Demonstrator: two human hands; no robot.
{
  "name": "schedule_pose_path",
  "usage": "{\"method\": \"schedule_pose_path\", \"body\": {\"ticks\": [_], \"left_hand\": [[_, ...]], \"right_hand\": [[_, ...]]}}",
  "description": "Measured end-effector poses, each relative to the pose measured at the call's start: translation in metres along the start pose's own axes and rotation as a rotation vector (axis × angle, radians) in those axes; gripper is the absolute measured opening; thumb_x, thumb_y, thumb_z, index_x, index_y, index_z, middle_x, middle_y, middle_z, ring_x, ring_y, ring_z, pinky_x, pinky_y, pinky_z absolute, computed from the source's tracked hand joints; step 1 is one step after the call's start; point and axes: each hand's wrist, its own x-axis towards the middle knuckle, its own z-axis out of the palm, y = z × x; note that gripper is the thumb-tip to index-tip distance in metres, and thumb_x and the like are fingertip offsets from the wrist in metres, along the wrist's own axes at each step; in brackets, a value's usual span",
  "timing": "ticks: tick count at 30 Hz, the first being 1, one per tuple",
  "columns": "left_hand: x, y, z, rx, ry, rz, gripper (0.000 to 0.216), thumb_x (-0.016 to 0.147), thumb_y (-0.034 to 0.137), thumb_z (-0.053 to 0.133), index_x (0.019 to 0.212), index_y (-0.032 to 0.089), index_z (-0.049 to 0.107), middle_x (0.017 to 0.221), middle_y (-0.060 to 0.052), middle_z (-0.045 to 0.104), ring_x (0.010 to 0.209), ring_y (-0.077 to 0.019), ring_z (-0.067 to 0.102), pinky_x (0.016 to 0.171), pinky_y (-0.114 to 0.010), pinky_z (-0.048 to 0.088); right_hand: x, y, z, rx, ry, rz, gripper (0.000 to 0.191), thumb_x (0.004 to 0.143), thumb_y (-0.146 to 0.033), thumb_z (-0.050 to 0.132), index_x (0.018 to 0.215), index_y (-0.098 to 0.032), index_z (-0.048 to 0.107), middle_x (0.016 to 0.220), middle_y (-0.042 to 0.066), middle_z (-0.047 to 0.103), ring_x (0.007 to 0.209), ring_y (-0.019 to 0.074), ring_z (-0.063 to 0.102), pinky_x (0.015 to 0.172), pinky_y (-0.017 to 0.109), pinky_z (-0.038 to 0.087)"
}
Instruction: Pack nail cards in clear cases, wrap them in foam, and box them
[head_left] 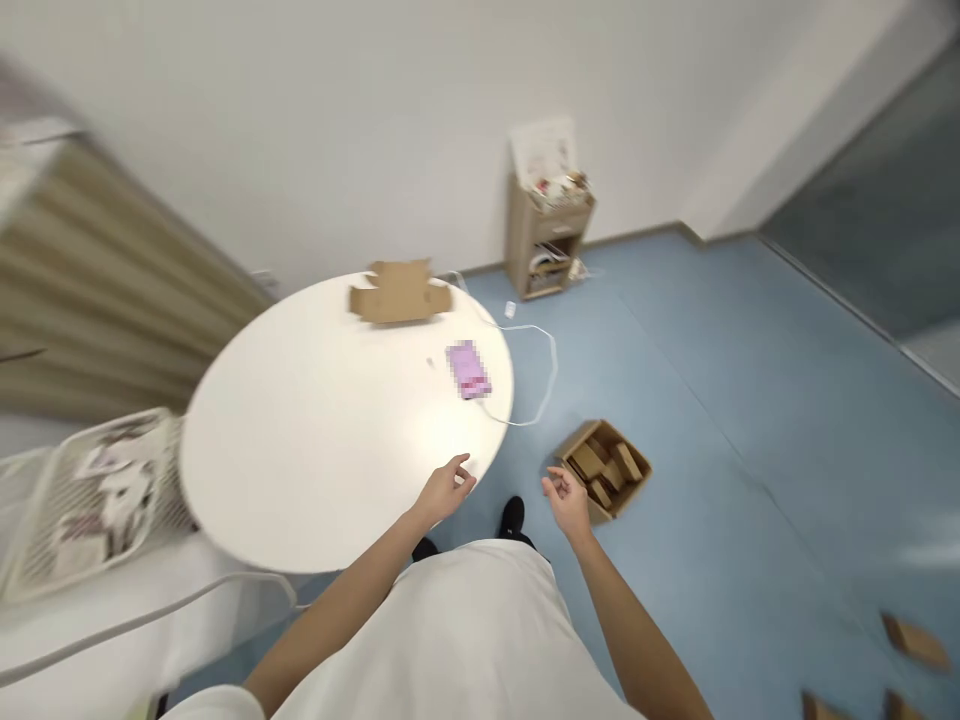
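Observation:
Over the near right edge of the round white table (300, 450) is my left hand (448, 488), its fingers apart and nothing between them. My right hand (568, 503) is in the air off the table, in front of an open cardboard box (626, 490) on the floor. Its fingers are loosely curled with a gap, and I see nothing in them. Several small brown cartons (592, 460) lie inside that box. A phone-shaped thing with a blurred purple screen (468, 368) lies on the table with a white cable (553, 370) attached. An unfolded cardboard piece (401, 292) rests at the table's far edge.
White baskets (150, 500) with mixed items stand at the left, near a tan curtain (90, 270). A small wooden cabinet (525, 240) stands against the wall. Brown boxes (915, 640) lie on the blue floor at the lower right. The white cable loops beside the table.

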Motion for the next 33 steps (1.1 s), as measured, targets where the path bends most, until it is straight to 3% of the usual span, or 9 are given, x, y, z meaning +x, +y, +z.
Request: {"method": "schedule_pose_path", "body": {"ticks": [3,7,10,13,19,25,33], "left_hand": [[-0.043,-0.036,-0.048,-0.098,0.265,-0.034,0.049,0.073,0.037,0.051,0.119,0.020,0.045,0.092,-0.004,0.062,0.069,-0.0144,0.062,0.063,-0.027,0.047],[-0.108,-0.089,-0.103,-0.202,0.529,-0.078,0.042,0.072,0.037,0.053,0.111,0.019,0.052,0.091,-0.005,0.062,0.074,-0.0154,0.061,0.065,-0.027,0.046],[-0.153,-0.125,-0.129,-0.262,0.649,-0.146,0.041,0.074,0.037,0.051,0.110,0.018,0.052,0.093,-0.006,0.061,0.072,-0.0145,0.060,0.064,-0.027,0.046],[-0.189,-0.155,-0.141,-0.312,0.723,-0.210,0.042,0.075,0.036,0.050,0.112,0.016,0.051,0.094,-0.007,0.061,0.071,-0.0145,0.059,0.066,-0.028,0.047],[-0.231,-0.184,-0.152,-0.388,0.778,-0.314,0.049,0.075,0.043,0.049,0.116,0.016,0.049,0.101,-0.009,0.060,0.080,-0.0174,0.058,0.071,-0.029,0.046],[-0.251,-0.197,-0.160,-0.368,0.895,-0.423,0.051,0.076,0.041,0.047,0.120,0.015,0.045,0.100,-0.009,0.061,0.079,-0.0190,0.059,0.072,-0.031,0.045],[-0.266,-0.217,-0.171,-0.352,0.803,-0.614,0.056,0.069,0.047,0.054,0.116,0.016,0.050,0.107,-0.012,0.061,0.092,-0.0239,0.059,0.075,-0.030,0.043]], "right_hand": [[0.003,-0.039,0.057,-0.135,-0.172,-0.226,0.040,0.066,-0.052,0.055,0.089,-0.019,0.060,0.055,-0.002,0.051,0.046,0.0120,0.043,0.051,0.027,0.039],[-0.016,-0.089,0.153,-0.183,-0.414,-0.314,0.038,0.071,-0.050,0.049,0.093,-0.021,0.058,0.060,-0.002,0.051,0.044,0.0118,0.041,0.047,0.027,0.037],[-0.046,-0.119,0.220,-0.216,-0.636,-0.357,0.040,0.072,-0.047,0.049,0.102,-0.021,0.055,0.070,0.000,0.055,0.045,0.0111,0.042,0.047,0.027,0.039],[-0.079,-0.145,0.267,-0.228,-0.773,-0.377,0.044,0.073,-0.045,0.049,0.110,-0.021,0.049,0.079,0.002,0.057,0.049,0.0114,0.047,0.051,0.027,0.042],[-0.115,-0.173,0.313,-0.292,-1.013,-0.370,0.052,0.073,-0.042,0.050,0.121,-0.024,0.039,0.091,0.003,0.059,0.056,0.0114,0.055,0.055,0.028,0.045],[-0.112,-0.164,0.348,-0.251,-1.090,-0.316,0.052,0.072,-0.045,0.052,0.117,-0.020,0.042,0.086,0.005,0.064,0.076,0.0182,0.061,0.071,0.034,0.047],[-0.113,-0.168,0.405,-0.340,-1.361,-0.407,0.033,0.072,-0.040,0.051,0.100,-0.021,0.054,0.082,0.003,0.063,0.069,0.0165,0.061,0.066,0.032,0.047]]}}
